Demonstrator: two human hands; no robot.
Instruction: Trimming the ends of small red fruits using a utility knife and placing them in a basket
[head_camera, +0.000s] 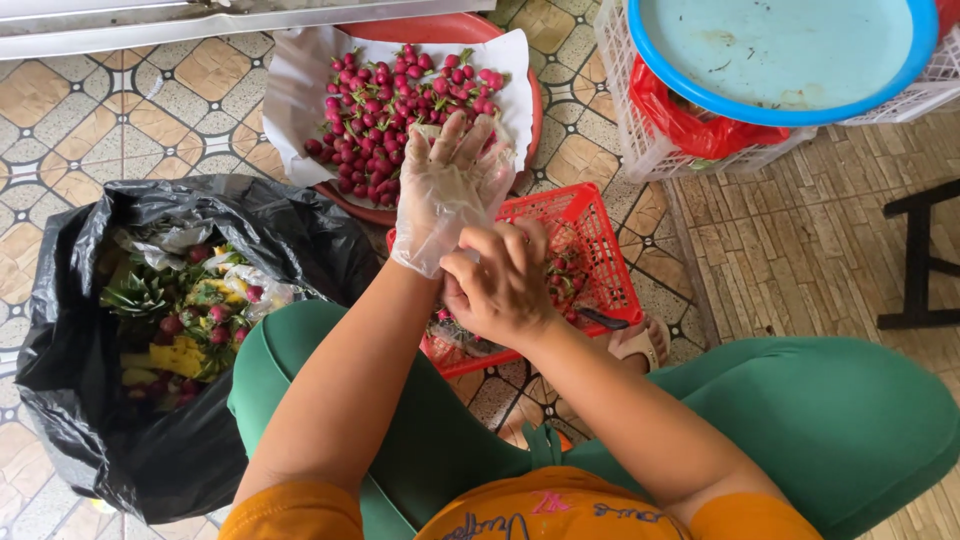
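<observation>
Above the red basket, a clear plastic glove was being drawn over the left hand, whose fingers were spread and released. Its cuff, at the wrist, was apparently pinched by the right hand. The cuff was best pulled evenly, fingers kept splayed, to avoid tearing.

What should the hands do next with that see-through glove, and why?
Probably the right hand should tug the cuff of the clear glove a little further down the wrist. The glove already covers the left hand and its fingers, but the right hand pinches its loose edge at the wrist, above the red basket, so it looks not quite seated.
</observation>
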